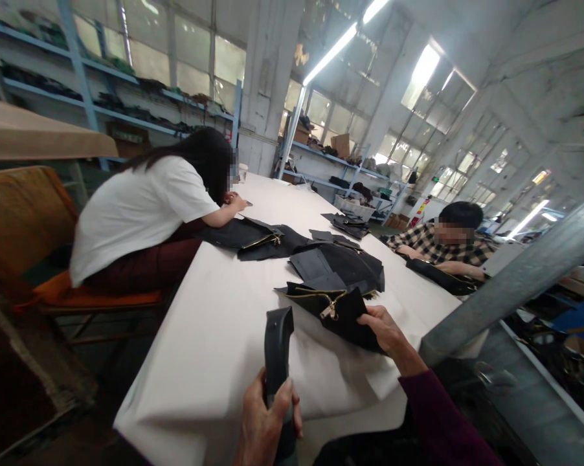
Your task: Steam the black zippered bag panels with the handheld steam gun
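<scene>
L hand (267, 414) grips curved blk tool (277, 340); R hand (388, 331) pinches blk pouch (349, 325) w/ gold zip (329, 309).

Blue shelving (77, 71) along paned windows (192, 55); tube light (331, 54) overhead; wooden chair (24, 204).

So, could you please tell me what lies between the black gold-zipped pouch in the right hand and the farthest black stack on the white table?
Between the pouch and stack, the head view shows a larger heap of flat, dark pieces.
</scene>
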Demonstrator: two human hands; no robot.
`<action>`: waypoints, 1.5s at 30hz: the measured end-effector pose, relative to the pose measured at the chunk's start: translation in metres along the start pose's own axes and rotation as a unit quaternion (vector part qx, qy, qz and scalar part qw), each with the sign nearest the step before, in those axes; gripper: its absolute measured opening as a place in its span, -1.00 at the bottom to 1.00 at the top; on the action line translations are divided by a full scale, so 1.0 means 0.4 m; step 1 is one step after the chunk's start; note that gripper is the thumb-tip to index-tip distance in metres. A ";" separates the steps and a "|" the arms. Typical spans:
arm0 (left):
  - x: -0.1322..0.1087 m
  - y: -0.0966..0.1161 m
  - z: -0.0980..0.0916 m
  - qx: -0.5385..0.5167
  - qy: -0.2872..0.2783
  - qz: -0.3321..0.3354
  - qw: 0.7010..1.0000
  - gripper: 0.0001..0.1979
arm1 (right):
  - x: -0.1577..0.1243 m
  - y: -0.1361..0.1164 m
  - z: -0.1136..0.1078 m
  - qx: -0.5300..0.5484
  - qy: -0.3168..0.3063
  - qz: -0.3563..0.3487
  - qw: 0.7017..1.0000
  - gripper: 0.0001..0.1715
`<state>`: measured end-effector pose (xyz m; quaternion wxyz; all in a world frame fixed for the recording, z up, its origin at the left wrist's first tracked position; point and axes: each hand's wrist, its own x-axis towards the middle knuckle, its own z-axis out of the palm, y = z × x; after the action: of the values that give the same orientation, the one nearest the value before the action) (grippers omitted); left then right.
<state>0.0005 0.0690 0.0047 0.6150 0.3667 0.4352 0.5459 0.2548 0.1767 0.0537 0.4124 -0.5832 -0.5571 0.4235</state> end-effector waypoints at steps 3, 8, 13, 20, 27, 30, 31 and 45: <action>-0.012 -0.001 0.003 0.011 -0.011 0.002 1.000 -0.66 | 0.034 -0.008 -0.004 0.021 0.008 0.009 1.000 -0.91; -0.033 -0.018 0.032 0.036 -0.048 -0.026 0.998 -0.71 | 0.057 -0.047 0.006 0.032 -0.012 0.017 0.999 -0.91; -0.047 -0.028 0.066 0.067 -0.073 0.006 0.995 -0.71 | 0.048 -0.086 0.032 0.033 -0.037 0.021 0.999 -0.89; -0.032 -0.042 0.078 0.065 -0.089 -0.005 0.994 -0.62 | 0.011 -0.104 0.062 0.041 -0.070 0.028 0.996 -0.90; -0.012 -0.042 0.073 0.066 -0.078 0.025 0.994 -0.67 | -0.030 -0.112 0.070 0.032 -0.120 0.023 0.992 -0.92; -0.006 -0.024 0.068 0.056 -0.067 0.046 0.995 -0.67 | -0.040 -0.090 0.068 0.015 -0.144 0.022 0.989 -0.88; -0.006 -0.016 0.064 0.048 -0.066 0.048 0.995 -0.67 | -0.042 -0.083 0.068 0.013 -0.144 0.021 0.989 -0.87; -0.062 -0.042 0.047 0.077 -0.059 -0.007 0.995 -0.66 | 0.027 -0.077 0.049 0.080 -0.037 0.063 0.994 -0.99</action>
<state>0.0235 0.0426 -0.0008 0.6137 0.4414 0.4414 0.4834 0.2270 0.1890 0.0769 0.4093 -0.5659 -0.4987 0.5134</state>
